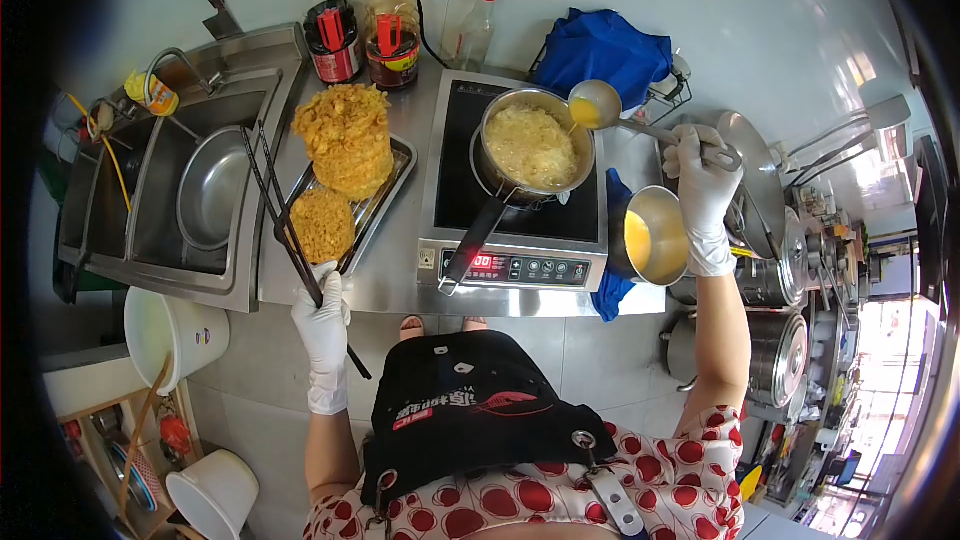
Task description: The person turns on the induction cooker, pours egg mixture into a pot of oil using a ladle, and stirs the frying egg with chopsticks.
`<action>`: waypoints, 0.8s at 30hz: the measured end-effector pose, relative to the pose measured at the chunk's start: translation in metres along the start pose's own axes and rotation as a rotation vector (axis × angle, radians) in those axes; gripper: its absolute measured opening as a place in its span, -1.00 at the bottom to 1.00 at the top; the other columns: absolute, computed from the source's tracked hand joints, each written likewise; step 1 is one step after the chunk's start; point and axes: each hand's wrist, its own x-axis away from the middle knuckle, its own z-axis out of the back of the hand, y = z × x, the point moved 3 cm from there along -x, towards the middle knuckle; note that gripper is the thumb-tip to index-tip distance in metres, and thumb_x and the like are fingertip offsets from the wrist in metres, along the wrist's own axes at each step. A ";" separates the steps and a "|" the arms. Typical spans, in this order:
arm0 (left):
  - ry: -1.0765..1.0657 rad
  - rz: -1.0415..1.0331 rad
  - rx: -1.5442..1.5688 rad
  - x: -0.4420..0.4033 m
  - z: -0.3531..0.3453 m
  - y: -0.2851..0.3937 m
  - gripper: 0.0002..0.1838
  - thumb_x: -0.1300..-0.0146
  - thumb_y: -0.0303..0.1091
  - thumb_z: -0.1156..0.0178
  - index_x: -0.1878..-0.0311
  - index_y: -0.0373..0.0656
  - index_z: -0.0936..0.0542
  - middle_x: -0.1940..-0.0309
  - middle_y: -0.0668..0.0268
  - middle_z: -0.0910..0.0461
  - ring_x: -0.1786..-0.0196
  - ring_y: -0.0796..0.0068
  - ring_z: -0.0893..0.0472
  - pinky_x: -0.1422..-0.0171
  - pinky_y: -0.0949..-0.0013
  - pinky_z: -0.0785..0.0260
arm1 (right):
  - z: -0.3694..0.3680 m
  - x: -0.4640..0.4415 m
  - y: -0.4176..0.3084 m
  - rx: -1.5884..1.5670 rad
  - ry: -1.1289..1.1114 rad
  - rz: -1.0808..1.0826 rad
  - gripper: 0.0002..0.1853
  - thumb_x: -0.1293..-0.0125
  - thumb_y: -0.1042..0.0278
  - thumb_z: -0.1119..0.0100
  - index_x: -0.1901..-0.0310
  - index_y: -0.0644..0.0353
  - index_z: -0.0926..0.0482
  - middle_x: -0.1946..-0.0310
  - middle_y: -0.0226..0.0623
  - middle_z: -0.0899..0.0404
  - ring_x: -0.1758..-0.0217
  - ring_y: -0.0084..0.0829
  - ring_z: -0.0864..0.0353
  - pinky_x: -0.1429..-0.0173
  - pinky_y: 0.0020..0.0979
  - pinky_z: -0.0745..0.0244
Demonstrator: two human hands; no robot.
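My gloved left hand [322, 325] is closed around a pair of long dark chopsticks [283, 220], their tips apart above the tray's left side. Beside them, golden fried cakes [345, 145] are stacked on a metal tray [400, 172], with another fried cake [321, 225] in front. In my gloved right hand [706, 185] is the handle of a ladle [598, 102] holding yellow liquid, tilted at the pot's rim. A thin yellow stream runs from it into the pot [487, 155], where pale batter foams in bubbling oil. A metal bowl [662, 230] of yellow liquid stands below my right hand.
The pot sits on an induction cooker [455, 120] with a lit red display; its black handle [475, 240] points toward me. Sauce bottles [392, 35] and a glass bottle [478, 28] line the wall. A sink [150, 200] lies left, a blue cloth [605, 55] behind, large pots [750, 355] right.
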 end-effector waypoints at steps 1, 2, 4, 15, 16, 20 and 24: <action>-0.003 -0.010 -0.001 0.000 -0.001 0.000 -0.82 -0.34 -0.40 -0.06 0.06 -0.25 -0.50 0.48 0.36 -0.55 0.71 0.80 -0.25 0.67 0.63 -0.08 | 0.002 0.002 0.002 -0.049 -0.016 -0.008 -0.84 -0.29 0.42 -0.08 0.34 0.34 -0.58 0.62 -0.37 -0.53 0.65 -0.68 -0.43 0.53 -0.65 -0.33; -0.005 -0.010 -0.002 0.000 -0.001 0.001 -0.82 -0.34 -0.40 -0.06 0.06 -0.25 -0.50 0.48 0.36 -0.55 0.71 0.80 -0.25 0.67 0.63 -0.08 | 0.004 0.005 0.002 -0.048 -0.015 -0.009 -0.84 -0.29 0.42 -0.08 0.34 0.34 -0.58 0.62 -0.37 -0.53 0.65 -0.68 -0.43 0.53 -0.65 -0.33; -0.002 -0.001 -0.002 -0.001 -0.002 0.000 -0.82 -0.34 -0.40 -0.07 0.06 -0.24 -0.50 0.48 0.36 -0.55 0.71 0.80 -0.25 0.67 0.63 -0.08 | 0.007 0.010 0.001 -0.018 -0.018 0.010 -0.85 -0.29 0.42 -0.09 0.33 0.33 -0.58 0.61 -0.38 -0.53 0.65 -0.70 -0.42 0.53 -0.66 -0.33; 0.003 -0.003 -0.006 0.002 -0.001 -0.001 -0.82 -0.34 -0.38 -0.07 0.06 -0.20 -0.51 0.50 0.40 -0.53 0.71 0.82 -0.24 0.67 0.64 -0.03 | 0.000 0.007 0.002 -0.052 -0.019 0.005 -0.85 -0.27 0.42 -0.13 0.35 0.35 -0.57 0.64 -0.44 -0.47 0.62 -0.72 -0.37 0.51 -0.66 -0.27; 0.008 -0.011 -0.010 0.003 0.000 -0.001 -0.82 -0.34 -0.36 -0.07 0.05 -0.18 -0.51 0.50 0.43 -0.52 0.71 0.82 -0.22 0.67 0.66 0.00 | -0.003 0.005 0.002 -0.059 -0.014 0.011 -0.86 -0.27 0.43 -0.12 0.36 0.34 -0.57 0.64 -0.44 -0.47 0.63 -0.72 -0.36 0.51 -0.66 -0.26; 0.032 0.012 -0.012 0.005 0.004 0.001 -0.82 -0.34 -0.41 -0.06 0.06 -0.24 -0.50 0.49 0.38 -0.53 0.72 0.80 -0.25 0.68 0.63 -0.06 | -0.012 -0.003 0.003 -0.072 -0.030 0.049 -0.87 -0.26 0.45 -0.13 0.36 0.34 -0.57 0.65 -0.44 -0.46 0.62 -0.72 -0.34 0.51 -0.66 -0.24; 0.039 0.015 0.001 0.007 0.006 0.001 -0.83 -0.34 -0.41 -0.05 0.06 -0.25 -0.49 0.49 0.38 -0.52 0.72 0.80 -0.25 0.69 0.63 -0.05 | -0.018 -0.008 0.008 -0.079 -0.050 0.066 -0.89 -0.25 0.46 -0.13 0.34 0.32 -0.58 0.65 -0.47 -0.45 0.62 -0.72 -0.35 0.51 -0.66 -0.23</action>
